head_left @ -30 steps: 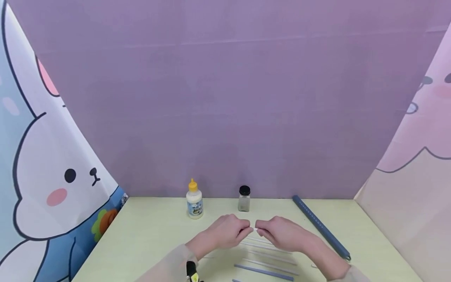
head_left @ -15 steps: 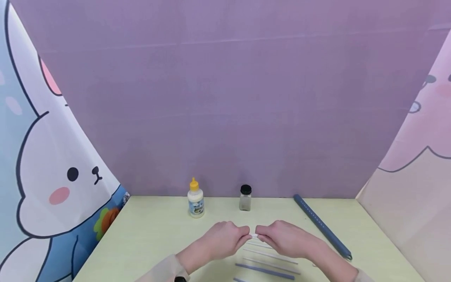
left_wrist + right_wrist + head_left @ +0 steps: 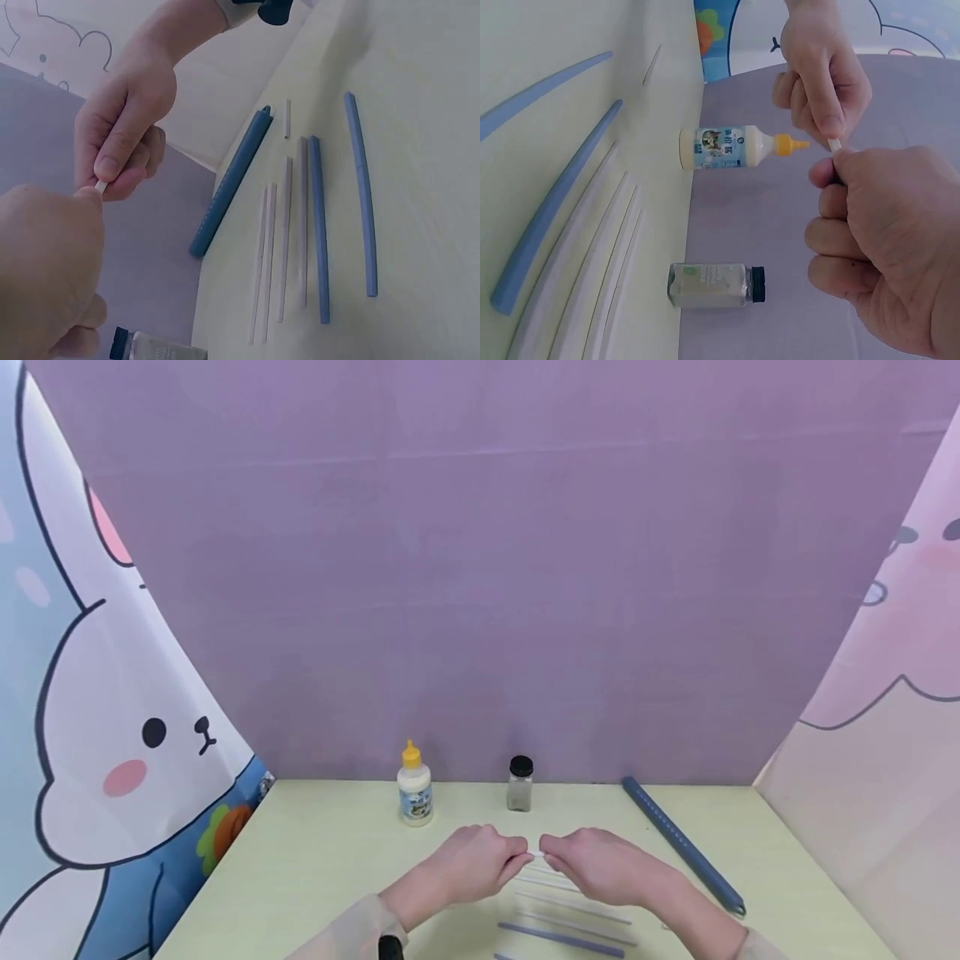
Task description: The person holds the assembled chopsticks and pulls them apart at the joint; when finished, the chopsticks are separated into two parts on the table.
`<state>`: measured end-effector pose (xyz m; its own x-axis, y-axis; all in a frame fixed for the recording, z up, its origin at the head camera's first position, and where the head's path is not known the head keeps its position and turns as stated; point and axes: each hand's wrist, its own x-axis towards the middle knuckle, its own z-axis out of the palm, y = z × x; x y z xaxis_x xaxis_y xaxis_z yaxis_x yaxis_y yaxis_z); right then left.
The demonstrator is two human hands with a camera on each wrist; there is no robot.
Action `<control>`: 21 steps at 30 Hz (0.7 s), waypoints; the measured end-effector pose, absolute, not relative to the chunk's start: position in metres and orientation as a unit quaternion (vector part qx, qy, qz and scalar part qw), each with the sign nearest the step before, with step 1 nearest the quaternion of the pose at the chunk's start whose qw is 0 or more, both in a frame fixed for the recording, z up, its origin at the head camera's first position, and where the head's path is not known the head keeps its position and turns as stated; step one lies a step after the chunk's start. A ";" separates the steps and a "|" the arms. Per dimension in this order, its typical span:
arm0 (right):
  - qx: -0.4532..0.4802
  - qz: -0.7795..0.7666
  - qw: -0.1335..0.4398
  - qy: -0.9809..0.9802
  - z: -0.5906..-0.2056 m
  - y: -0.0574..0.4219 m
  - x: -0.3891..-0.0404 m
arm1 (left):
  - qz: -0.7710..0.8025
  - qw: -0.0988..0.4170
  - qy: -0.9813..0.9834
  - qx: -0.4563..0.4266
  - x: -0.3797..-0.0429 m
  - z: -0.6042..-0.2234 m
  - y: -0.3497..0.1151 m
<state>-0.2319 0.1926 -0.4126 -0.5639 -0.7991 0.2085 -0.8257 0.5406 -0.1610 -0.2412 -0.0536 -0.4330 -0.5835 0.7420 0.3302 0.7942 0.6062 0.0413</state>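
Between my two hands runs a short, thin white strip (image 3: 101, 186), and only a small piece of it shows. My left hand (image 3: 472, 864) pinches one side with thumb and curled forefinger. The other side is pinched by my right hand (image 3: 600, 867), its knuckles turned up. The fingertips are close together, above the table. Under and in front of the hands lie several white strips (image 3: 592, 259), roughly side by side. Two blue strips (image 3: 320, 232) lie beside them, nearer to me.
A glue bottle (image 3: 416, 795) with a yellow nozzle stands upright at the back. To its right is a small clear jar (image 3: 519, 789) with a black lid. A long dark blue rod (image 3: 682, 845), looped at one end, lies slanted on the table's right side.
Both hands have come down slightly toward me over the past second, keeping their pinch on the white strip. The table items stay where they were.
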 end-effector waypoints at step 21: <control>0.470 0.105 0.113 -0.869 -0.407 0.188 -0.221 | -0.053 0.204 -0.870 -0.445 -0.235 -0.426 -0.061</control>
